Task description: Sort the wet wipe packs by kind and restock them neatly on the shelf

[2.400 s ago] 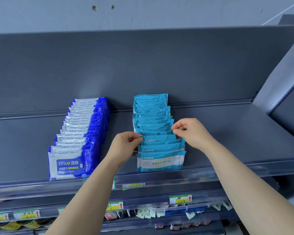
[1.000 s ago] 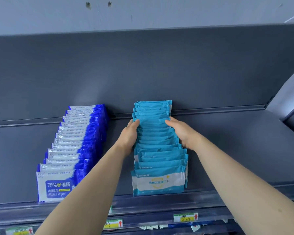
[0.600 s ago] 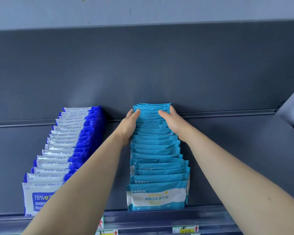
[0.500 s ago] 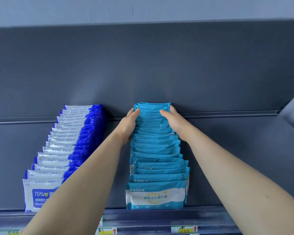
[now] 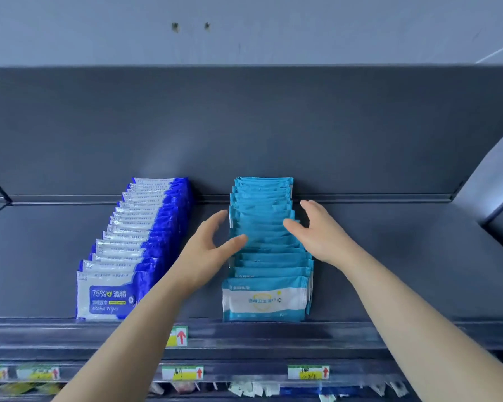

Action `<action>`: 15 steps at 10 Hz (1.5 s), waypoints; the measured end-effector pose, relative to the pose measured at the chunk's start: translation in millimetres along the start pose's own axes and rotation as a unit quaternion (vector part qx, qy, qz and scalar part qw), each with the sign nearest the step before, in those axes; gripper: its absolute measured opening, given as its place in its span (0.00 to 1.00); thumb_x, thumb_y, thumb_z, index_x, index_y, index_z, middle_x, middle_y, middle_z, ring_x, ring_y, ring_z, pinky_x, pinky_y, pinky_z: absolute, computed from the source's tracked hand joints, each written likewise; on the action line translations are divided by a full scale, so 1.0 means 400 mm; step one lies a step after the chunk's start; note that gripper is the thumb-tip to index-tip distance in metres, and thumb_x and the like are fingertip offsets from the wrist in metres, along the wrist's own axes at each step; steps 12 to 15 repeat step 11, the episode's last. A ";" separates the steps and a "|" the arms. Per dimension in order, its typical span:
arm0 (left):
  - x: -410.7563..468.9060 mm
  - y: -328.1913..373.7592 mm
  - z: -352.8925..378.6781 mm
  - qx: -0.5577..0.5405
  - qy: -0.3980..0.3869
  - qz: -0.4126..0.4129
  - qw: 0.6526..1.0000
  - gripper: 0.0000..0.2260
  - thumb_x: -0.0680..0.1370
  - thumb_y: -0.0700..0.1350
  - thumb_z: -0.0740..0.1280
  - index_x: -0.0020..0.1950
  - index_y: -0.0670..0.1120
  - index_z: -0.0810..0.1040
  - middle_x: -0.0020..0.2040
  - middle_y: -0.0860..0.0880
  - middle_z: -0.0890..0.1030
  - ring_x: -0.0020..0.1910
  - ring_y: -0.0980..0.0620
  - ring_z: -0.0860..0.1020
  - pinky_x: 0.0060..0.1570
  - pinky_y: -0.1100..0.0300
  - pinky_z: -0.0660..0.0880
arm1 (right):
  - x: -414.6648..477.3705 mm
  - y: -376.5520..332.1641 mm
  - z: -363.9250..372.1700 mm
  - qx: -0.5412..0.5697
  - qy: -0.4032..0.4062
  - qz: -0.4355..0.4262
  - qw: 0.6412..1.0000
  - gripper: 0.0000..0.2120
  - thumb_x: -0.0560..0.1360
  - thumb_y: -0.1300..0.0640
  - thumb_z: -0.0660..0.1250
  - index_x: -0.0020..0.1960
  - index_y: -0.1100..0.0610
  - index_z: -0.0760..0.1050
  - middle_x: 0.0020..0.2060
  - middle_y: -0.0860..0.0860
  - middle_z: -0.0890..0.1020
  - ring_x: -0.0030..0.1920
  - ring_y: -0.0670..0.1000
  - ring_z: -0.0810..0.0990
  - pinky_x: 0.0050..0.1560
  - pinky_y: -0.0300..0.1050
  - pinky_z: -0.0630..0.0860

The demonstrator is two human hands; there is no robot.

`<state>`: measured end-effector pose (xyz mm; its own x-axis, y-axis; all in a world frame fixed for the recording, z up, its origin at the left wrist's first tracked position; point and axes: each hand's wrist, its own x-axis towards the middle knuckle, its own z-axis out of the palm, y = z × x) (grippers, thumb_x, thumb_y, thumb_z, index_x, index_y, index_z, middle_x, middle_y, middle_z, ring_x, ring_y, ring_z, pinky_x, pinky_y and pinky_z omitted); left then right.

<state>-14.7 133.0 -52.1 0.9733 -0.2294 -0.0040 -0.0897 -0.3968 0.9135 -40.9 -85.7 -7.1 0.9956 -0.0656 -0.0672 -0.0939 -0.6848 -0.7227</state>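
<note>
Two rows of wet wipe packs stand on the dark grey shelf (image 5: 389, 256). On the left is a row of dark blue and white alcohol wipe packs (image 5: 134, 245). In the middle is a row of light blue packs (image 5: 266, 248), running from the shelf's front lip to its back panel. My left hand (image 5: 209, 250) is open at the light blue row's left side, thumb tip over the packs' top edges. My right hand (image 5: 317, 230) is open at the row's right side, fingers spread, holding nothing.
A clear front lip (image 5: 244, 332) runs along the shelf edge with price tags (image 5: 180, 336) below it. Lower shelves show more tags (image 5: 308, 371) and small goods. A slanted grey side panel (image 5: 494, 181) closes the right end. Bare shelf lies right of the light blue row.
Both hands have drawn back from the far end of the light blue row and opened, fingers spread beside its middle. The view has tilted down a little.
</note>
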 end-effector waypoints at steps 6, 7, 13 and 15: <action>-0.104 -0.076 0.033 0.081 -0.132 0.008 0.988 0.19 0.78 0.48 0.68 0.68 0.50 0.69 0.57 0.57 0.80 0.49 0.64 0.78 0.39 0.74 0.73 | -0.178 0.025 0.123 0.011 -0.060 0.046 0.997 0.38 0.77 0.60 0.65 0.77 0.45 0.46 0.63 0.37 0.66 0.58 0.42 0.70 0.50 0.36 0.68; -0.111 -0.085 0.026 0.101 -0.118 0.012 0.988 0.21 0.77 0.49 0.69 0.68 0.51 0.69 0.57 0.57 0.80 0.51 0.60 0.79 0.46 0.67 0.74 | -0.181 0.046 0.133 0.004 -0.053 0.054 0.997 0.40 0.78 0.55 0.65 0.78 0.47 0.42 0.71 0.40 0.62 0.68 0.46 0.66 0.62 0.39 0.65; -0.157 -0.069 0.045 0.167 -0.058 -0.011 0.984 0.24 0.78 0.51 0.66 0.71 0.46 0.65 0.59 0.52 0.77 0.55 0.52 0.76 0.51 0.61 0.71 | -0.180 0.072 0.138 -0.001 -0.023 0.020 1.000 0.39 0.76 0.50 0.68 0.77 0.45 0.45 0.74 0.46 0.64 0.68 0.48 0.69 0.63 0.42 0.68; -0.157 -0.069 0.045 0.167 -0.058 -0.011 0.984 0.24 0.78 0.51 0.66 0.71 0.46 0.65 0.59 0.52 0.77 0.55 0.52 0.76 0.51 0.61 0.71 | -0.180 0.072 0.138 -0.001 -0.023 0.020 1.000 0.39 0.76 0.50 0.68 0.77 0.45 0.45 0.74 0.46 0.64 0.68 0.48 0.69 0.63 0.42 0.68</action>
